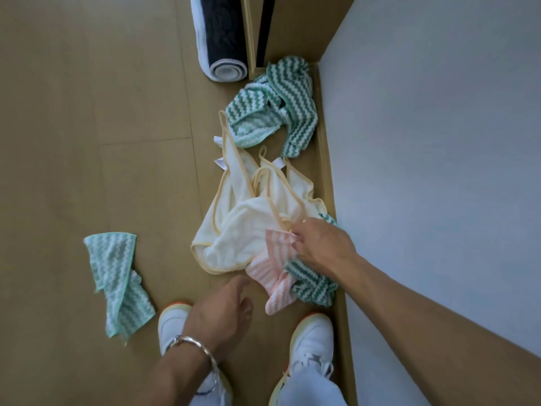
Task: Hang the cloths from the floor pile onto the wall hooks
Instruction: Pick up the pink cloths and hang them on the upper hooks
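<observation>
The right hand (319, 244) is reaching down to the pile and is pinching the upper corner of the pink striped cloth (273, 276) between curled fingers and thumb. The pink striped cloth is lying on the floor (87, 112) at the near end of the pile, close to the baseboard (323, 148). It is touching the cream cloths (234, 230) on one side and overlapping a dark green striped cloth (314, 287) on the other.

The left hand (222, 312) is hovering over the floor just beside the pink striped cloth, with fingers relaxed and holding nothing.

More green striped cloths (272, 106) are lying at the far end of the pile, beside a rolled mat (222, 33). A light green cloth (117, 282) is lying well apart from the pile, to the left.
</observation>
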Available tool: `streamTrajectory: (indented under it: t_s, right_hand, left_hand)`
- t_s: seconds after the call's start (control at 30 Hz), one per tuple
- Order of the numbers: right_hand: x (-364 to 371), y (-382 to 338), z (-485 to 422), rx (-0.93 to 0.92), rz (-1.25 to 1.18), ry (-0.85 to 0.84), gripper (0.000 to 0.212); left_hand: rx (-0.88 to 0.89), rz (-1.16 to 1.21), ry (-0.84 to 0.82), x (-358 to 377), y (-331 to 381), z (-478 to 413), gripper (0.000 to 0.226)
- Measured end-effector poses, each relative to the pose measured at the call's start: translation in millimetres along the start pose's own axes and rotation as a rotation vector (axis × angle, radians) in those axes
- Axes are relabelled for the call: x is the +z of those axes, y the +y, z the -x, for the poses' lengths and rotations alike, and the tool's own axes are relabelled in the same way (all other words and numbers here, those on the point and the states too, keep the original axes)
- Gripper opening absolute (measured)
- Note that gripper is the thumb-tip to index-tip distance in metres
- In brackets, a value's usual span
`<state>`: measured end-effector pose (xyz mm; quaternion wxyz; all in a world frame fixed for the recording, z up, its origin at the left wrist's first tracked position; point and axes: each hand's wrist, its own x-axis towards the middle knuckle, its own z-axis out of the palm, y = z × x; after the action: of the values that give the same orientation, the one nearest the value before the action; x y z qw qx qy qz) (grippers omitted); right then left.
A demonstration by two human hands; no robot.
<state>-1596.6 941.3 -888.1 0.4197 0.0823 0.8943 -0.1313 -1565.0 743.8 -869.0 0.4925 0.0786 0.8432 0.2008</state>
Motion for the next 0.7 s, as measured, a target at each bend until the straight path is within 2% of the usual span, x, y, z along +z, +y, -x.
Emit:
streamTrajectory:
  t_s: [0.17,0.33,0.4,0.47,0.57,0.7]
  right_hand:
    - [-77,-16,54,-0.111,-0.032,-0.077,0.017]
    - [-189,-58,120,-0.276,-0.038,-0.019,0.019]
    - [-233,-74,156,-0.323,-0.037,0.061,0.023]
    - [-278,-84,199,-0.343,-0.010,0.128,0.022]
    - [-344,-90,273,-0.283,-0.040,0.149,0.018]
    - [-396,-92,374,-0.189,-0.104,0.199,0.021]
  left_hand:
    - [0.140,-0.019,0.160,-65,52,36,0.045]
    - [0.382,-0.129,0.386,-159,116,84,0.065]
    - [0.475,-0.187,0.486,-198,141,113,0.051]
    - [0.451,-0.271,0.518,-241,171,154,0.025]
    - [0.391,-0.347,0.486,-301,214,224,0.017]
    - [0.463,-0.355,0.431,-351,252,335,0.008]
